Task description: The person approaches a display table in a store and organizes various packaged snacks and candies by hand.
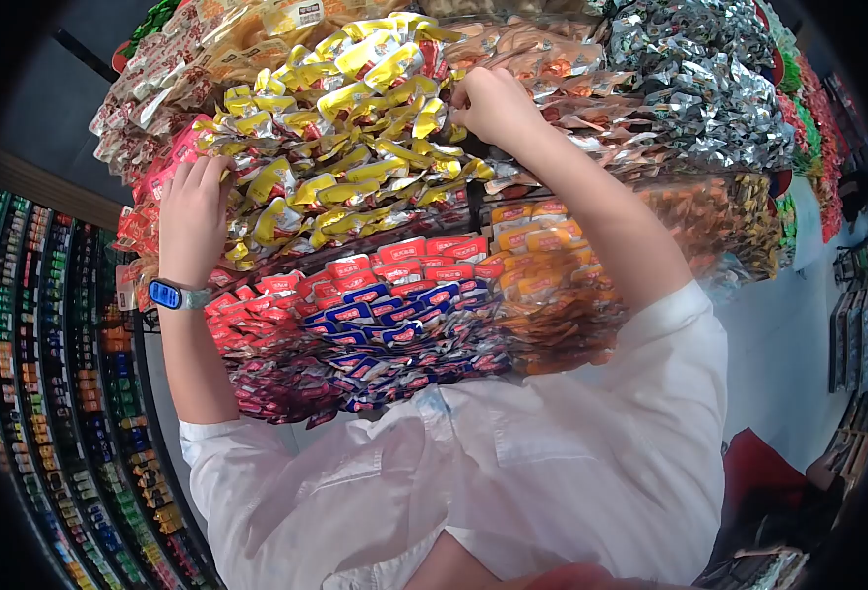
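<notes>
Yellow-and-silver snack packets lie in a wide heap between my two hands. My left hand, below a wrist with a smartwatch, rests at the heap's left edge beside a pink packet; its fingers are bent together, and what they hold, if anything, is hidden. At the heap's right edge, next to brown-toned packets, my right hand is closed, with its fingertips at the yellow packets. I cannot make out what is between them.
Nearer my body are red packets, blue packets and orange packets. Silver packets lie at the far right. Shelves of small goods stand on the left. A red object is at the lower right.
</notes>
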The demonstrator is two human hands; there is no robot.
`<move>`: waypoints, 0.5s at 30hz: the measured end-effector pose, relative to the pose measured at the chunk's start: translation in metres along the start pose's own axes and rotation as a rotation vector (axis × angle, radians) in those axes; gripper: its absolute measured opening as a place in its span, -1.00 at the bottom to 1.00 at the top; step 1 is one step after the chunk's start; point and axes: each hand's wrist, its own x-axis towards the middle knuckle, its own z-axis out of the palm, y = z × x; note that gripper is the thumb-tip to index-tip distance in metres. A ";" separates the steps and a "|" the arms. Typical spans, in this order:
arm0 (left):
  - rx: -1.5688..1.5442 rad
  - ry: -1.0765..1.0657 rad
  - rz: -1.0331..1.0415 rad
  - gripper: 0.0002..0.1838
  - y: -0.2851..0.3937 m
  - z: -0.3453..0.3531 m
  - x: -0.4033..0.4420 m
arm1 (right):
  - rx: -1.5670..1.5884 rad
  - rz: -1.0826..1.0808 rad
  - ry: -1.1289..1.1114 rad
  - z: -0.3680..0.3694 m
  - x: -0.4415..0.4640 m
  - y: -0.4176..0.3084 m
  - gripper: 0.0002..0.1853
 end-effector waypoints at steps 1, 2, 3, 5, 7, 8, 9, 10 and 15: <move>0.001 -0.001 0.000 -0.76 0.001 -0.002 -0.001 | -0.007 0.002 0.057 -0.001 0.000 -0.003 -0.92; 0.042 0.012 -0.002 -0.76 0.002 -0.004 0.000 | -0.007 0.003 0.057 0.002 0.000 -0.004 -0.92; 0.083 0.027 -0.003 -0.75 0.003 -0.005 0.002 | -0.075 -0.052 0.094 0.006 0.000 -0.004 -0.93; 0.079 0.005 -0.044 -0.76 -0.001 -0.005 0.004 | -0.149 -0.104 0.136 0.006 0.001 -0.005 -0.93; 0.075 -0.020 -0.085 -0.76 -0.007 -0.004 0.007 | -0.157 -0.159 0.076 0.001 0.001 -0.007 -0.91; 0.065 -0.042 -0.099 -0.76 -0.011 -0.004 0.009 | -0.151 -0.174 0.043 0.002 0.005 -0.003 -0.90; 0.055 -0.063 -0.112 -0.75 -0.013 -0.004 0.011 | -0.151 -0.170 0.047 0.003 0.008 0.000 -0.90; 0.034 -0.068 -0.109 -0.74 -0.015 -0.006 0.013 | -0.110 -0.155 0.037 0.004 0.011 0.001 -0.89; -0.198 -0.089 -0.019 -0.70 -0.029 -0.002 0.013 | -0.041 -0.024 -0.033 0.002 0.019 -0.010 -0.84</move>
